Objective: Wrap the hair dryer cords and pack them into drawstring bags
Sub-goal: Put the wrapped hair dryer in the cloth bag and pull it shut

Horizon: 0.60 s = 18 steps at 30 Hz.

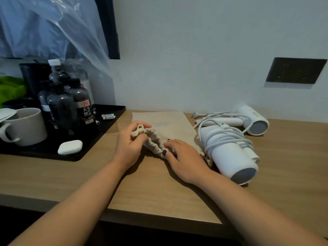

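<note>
On the wooden desk (159, 189), the left hand (130, 145) pinches the knotted drawstring (138, 130) at the gathered mouth of a beige drawstring bag (156, 142), while the right hand (184, 157) lies on that mouth with fingers nearly straight, thumb pressing the ruffled hem. A second, flat bag (165, 125) with faint, unreadable print lies just behind, and to the right rest two white hair dryers: the near dryer (230, 157) with its cord wound round the body, the far dryer (252, 121) with its cord (213, 115) loose. On the black tray (53, 151) at left stand dark bottles (83, 103), one with a red-and-white label reading "天然" and "苏打水", beside a grey mug (26, 125) and a white earbud case (70, 147).
</note>
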{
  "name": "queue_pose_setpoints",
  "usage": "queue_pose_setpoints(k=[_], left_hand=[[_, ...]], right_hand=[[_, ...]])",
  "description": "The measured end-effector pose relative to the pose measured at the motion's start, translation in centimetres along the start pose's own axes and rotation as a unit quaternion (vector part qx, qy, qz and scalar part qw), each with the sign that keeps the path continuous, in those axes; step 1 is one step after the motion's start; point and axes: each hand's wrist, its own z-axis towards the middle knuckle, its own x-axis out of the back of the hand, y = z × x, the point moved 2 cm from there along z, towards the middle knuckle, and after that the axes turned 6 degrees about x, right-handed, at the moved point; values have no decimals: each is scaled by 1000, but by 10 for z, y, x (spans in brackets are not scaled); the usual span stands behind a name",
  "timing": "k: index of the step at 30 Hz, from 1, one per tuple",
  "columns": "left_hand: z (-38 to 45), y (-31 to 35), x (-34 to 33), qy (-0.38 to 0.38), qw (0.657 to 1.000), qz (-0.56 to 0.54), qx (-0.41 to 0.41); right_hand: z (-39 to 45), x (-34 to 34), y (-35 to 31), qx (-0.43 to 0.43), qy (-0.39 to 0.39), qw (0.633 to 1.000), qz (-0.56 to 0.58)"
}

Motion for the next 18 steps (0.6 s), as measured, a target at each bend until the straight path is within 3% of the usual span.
queue_pose_setpoints(k=[4,8,11,14,16,18], left_hand=[[-2,0,-7,-54,996,64,-21],[3,-1,-16,-106,975,167,-106],[5,-3,-20,-129,964,201,-114],[3,-5,-18,-75,968,222,-91],[5,-7,-15,-25,979,198,-41],[8,-8,-12,-1,989,149,14]], right_hand=[[-3,7,21,2,27,1000,-7],[5,14,22,75,61,973,-208],[16,21,20,59,115,957,-258],[25,24,19,70,190,949,-242],[26,24,15,121,222,940,-229],[21,19,3,208,200,928,-235]])
